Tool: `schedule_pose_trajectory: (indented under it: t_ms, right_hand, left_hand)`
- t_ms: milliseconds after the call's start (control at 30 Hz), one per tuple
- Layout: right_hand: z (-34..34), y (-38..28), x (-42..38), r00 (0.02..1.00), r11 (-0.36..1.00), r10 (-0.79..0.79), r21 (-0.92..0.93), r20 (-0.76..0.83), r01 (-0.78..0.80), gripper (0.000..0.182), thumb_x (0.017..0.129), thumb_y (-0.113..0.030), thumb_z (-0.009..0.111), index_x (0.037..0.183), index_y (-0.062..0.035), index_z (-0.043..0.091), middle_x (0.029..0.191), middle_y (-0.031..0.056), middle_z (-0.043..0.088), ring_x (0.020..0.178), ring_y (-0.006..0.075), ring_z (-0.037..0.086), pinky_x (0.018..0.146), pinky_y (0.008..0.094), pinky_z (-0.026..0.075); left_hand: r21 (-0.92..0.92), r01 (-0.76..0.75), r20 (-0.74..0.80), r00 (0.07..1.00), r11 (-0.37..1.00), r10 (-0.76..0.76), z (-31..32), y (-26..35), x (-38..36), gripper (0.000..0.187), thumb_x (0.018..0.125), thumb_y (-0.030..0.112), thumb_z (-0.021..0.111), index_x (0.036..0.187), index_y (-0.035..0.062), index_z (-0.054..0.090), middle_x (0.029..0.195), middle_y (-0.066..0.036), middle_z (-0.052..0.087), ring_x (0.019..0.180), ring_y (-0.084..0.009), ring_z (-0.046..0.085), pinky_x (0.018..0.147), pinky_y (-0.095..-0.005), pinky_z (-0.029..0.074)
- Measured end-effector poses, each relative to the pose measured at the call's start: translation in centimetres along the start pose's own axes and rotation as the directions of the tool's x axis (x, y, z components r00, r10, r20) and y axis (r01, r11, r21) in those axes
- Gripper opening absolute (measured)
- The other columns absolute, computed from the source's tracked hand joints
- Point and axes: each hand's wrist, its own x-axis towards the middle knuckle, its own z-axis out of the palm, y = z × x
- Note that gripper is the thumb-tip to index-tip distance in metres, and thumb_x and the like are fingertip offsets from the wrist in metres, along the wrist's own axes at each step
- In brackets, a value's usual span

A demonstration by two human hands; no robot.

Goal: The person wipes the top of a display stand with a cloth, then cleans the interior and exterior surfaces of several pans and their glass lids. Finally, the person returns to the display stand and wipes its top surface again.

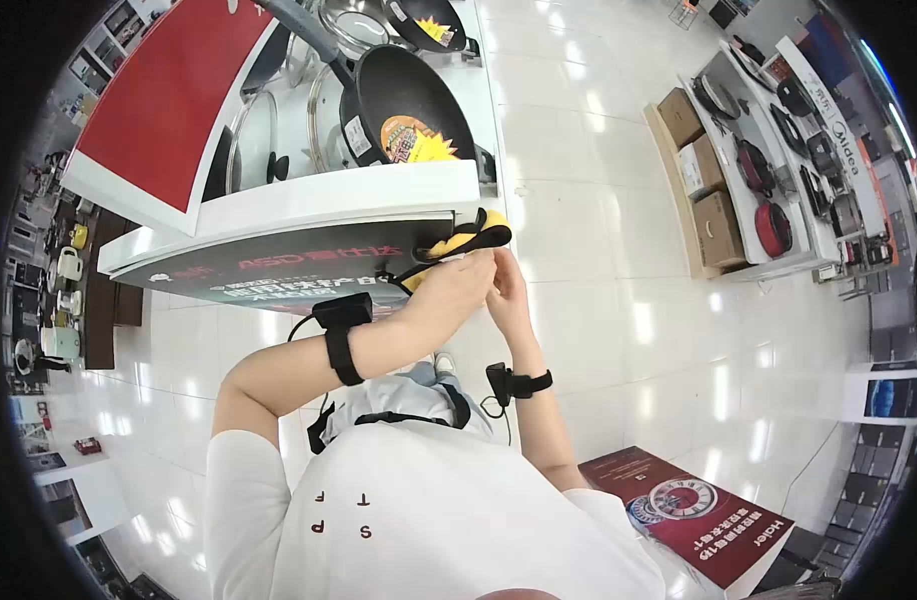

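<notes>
A soft-looking yellow-and-black item (468, 240) lies against the end of the white display shelf; its exact kind cannot be made out. My left hand (460, 282) reaches across just in front of it and partly covers it. My right hand (506, 287) comes up from the other side, and the fingertips of both hands meet beside the item. Both hands look closed, with fingers bent and pressed together. Whatever sits between the fingers is hidden.
Above my hands, the white shelf (378, 192) carries a dark frying pan (408, 100) and glass lids. A dark printed panel (308, 262) covers its front. Across the tiled floor stands another cookware rack (768, 160). A red Haier sign (688, 510) is at lower right.
</notes>
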Motion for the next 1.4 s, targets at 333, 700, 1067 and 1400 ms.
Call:
schedule_pose_trajectory:
  t_ms: [333,700,1067,1400]
  right_hand:
    - [1.3,-12.5,2.4,0.950,0.952,-0.304,-0.060,-0.065,0.301,0.045,0.101,-0.002,0.061,0.144,0.0003,0.051,0.135,0.0108,0.061,0.124,0.0198,0.060,0.107,0.0348,0.047]
    - [6.1,-23.3,4.2,0.734,0.380,-0.600,-0.694,0.317,0.611,0.038,0.091,-0.006,0.068,0.129,-0.0069,0.068,0.139,0.0103,0.065,0.134,0.0313,0.057,0.114,0.0455,0.041]
    - [15.4,-22.5,3.9,0.668,0.297,-0.606,-0.656,0.432,0.694,0.033,0.090,-0.011,0.073,0.122,-0.0120,0.072,0.133,0.0057,0.069,0.128,0.0265,0.062,0.110,0.0440,0.042]
    - [23.7,-19.5,2.2,0.578,0.298,-0.680,-0.549,0.452,0.781,0.038,0.083,-0.003,0.074,0.119,-0.0151,0.073,0.130,0.0024,0.070,0.125,0.0237,0.063,0.107,0.0409,0.041]
  left_hand:
    - [-0.128,0.229,-0.526,0.809,0.965,-0.262,-8.6,-6.7,-3.7,0.048,0.086,0.022,0.064,0.132,0.0074,0.064,0.146,-0.009,0.058,0.146,-0.0224,0.045,0.124,-0.0513,0.031]
    - [-0.447,0.469,-0.501,0.574,0.761,-0.648,-5.8,-8.9,-10.1,0.055,0.087,0.023,0.076,0.138,0.0057,0.061,0.136,-0.007,0.066,0.128,-0.0226,0.061,0.110,-0.0412,0.046]
    - [-0.440,0.635,-0.532,0.385,0.635,-0.754,-2.3,-10.2,-18.3,0.036,0.091,0.012,0.061,0.125,0.0071,0.071,0.129,-0.005,0.072,0.123,-0.0219,0.067,0.105,-0.0394,0.050]
    - [-0.431,0.659,-0.608,0.293,0.616,-0.738,2.0,-11.7,-25.9,0.028,0.093,0.014,0.061,0.116,0.0072,0.074,0.124,-0.005,0.074,0.121,-0.0229,0.069,0.105,-0.0402,0.052]
